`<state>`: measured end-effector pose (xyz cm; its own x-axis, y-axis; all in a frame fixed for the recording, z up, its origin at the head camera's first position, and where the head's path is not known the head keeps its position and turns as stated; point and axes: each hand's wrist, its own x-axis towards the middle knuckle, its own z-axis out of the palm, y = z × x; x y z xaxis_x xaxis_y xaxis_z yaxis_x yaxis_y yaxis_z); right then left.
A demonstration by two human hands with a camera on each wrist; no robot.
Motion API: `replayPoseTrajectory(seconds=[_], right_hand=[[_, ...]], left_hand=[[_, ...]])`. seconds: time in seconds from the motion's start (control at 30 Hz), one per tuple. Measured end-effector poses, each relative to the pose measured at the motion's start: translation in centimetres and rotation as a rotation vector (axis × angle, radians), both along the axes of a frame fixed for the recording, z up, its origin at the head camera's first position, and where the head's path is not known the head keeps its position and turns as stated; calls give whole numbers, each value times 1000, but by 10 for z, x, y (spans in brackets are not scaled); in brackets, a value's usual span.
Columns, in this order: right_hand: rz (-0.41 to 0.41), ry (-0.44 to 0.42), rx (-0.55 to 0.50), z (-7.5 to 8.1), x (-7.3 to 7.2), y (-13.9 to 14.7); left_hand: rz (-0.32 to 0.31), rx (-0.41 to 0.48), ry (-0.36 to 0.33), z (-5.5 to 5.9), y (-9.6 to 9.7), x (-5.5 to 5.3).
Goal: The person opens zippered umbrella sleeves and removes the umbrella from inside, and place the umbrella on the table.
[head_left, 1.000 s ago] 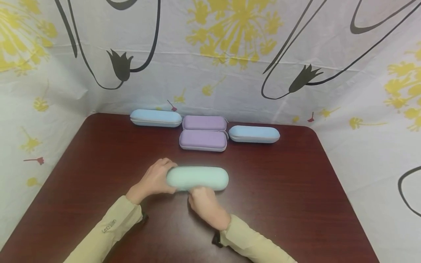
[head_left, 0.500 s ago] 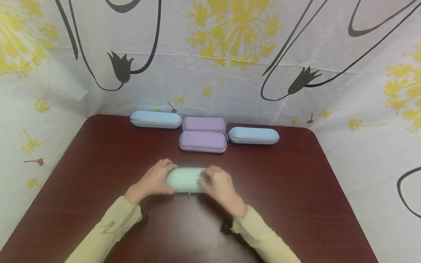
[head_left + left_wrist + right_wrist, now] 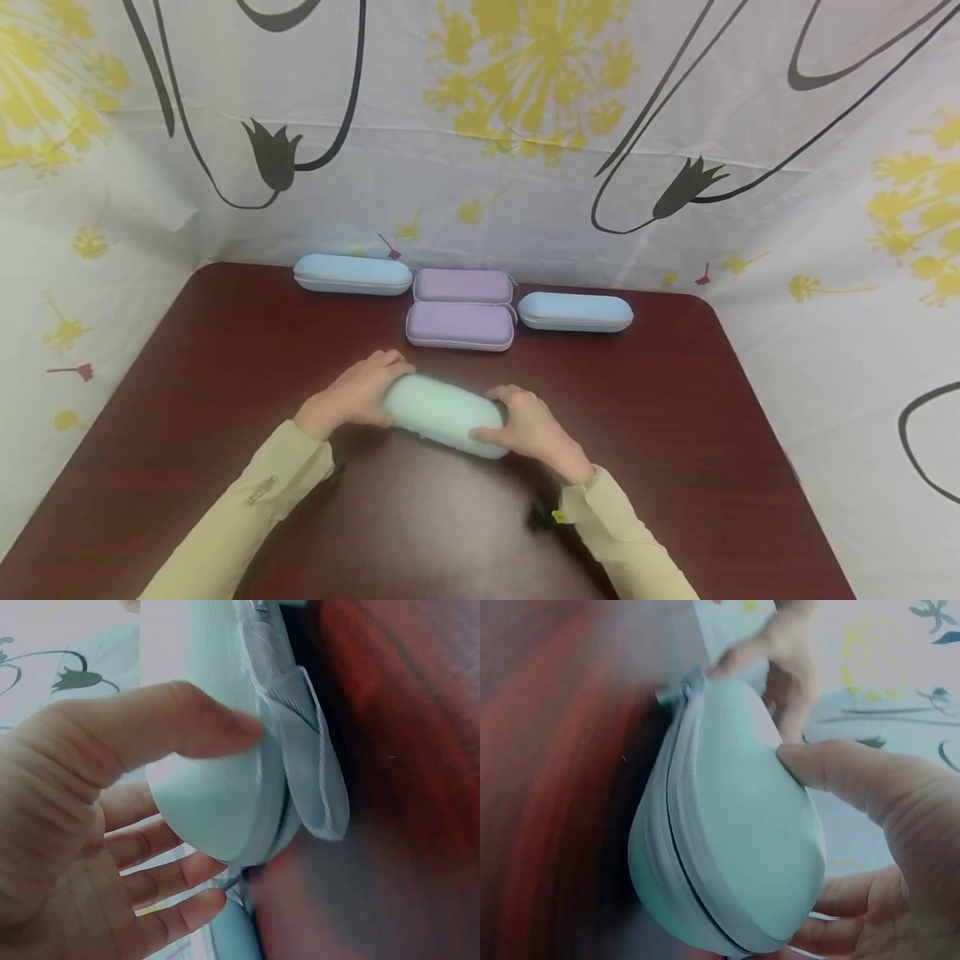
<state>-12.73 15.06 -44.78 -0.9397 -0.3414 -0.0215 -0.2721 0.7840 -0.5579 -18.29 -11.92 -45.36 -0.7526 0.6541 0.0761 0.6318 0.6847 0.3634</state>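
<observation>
A mint-green zippered pencil case [image 3: 442,412] lies slantwise between both hands, its right end nearer the person. My left hand [image 3: 360,392] grips its left end, thumb on the near side and fingers over the far side. At the other end my right hand [image 3: 528,425] holds it, thumb in front and fingers behind. In the left wrist view a grey fabric loop [image 3: 322,780] sticks out from the case beside the thumb. The right wrist view shows the zipper seam [image 3: 676,840] running closed around the case's end.
Two purple cases [image 3: 460,325] sit one in front of the other at the back of the dark red-brown table [image 3: 637,400]. A blue case [image 3: 352,275] stands to their left and another blue case [image 3: 575,312] to their right. Patterned white cloth [image 3: 480,167] hangs behind.
My right hand has moved from the case's near edge to its right end and taken hold there. The green case has turned, its right end swinging toward the person.
</observation>
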Motion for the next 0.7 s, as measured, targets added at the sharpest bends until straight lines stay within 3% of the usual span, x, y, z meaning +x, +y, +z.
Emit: replayPoseTrajectory(seconds=[0.17,0.4,0.7], right_hand=[[-22,21,20,-2,16,-6],[-44,25,38,-1,35,-15],[-114,87,44,-4,61,-31]], left_hand=[[-32,-53,64,1,11,-8],[-64,-92,84,2,21,-15],[-181,-73,151,1,37,-25]])
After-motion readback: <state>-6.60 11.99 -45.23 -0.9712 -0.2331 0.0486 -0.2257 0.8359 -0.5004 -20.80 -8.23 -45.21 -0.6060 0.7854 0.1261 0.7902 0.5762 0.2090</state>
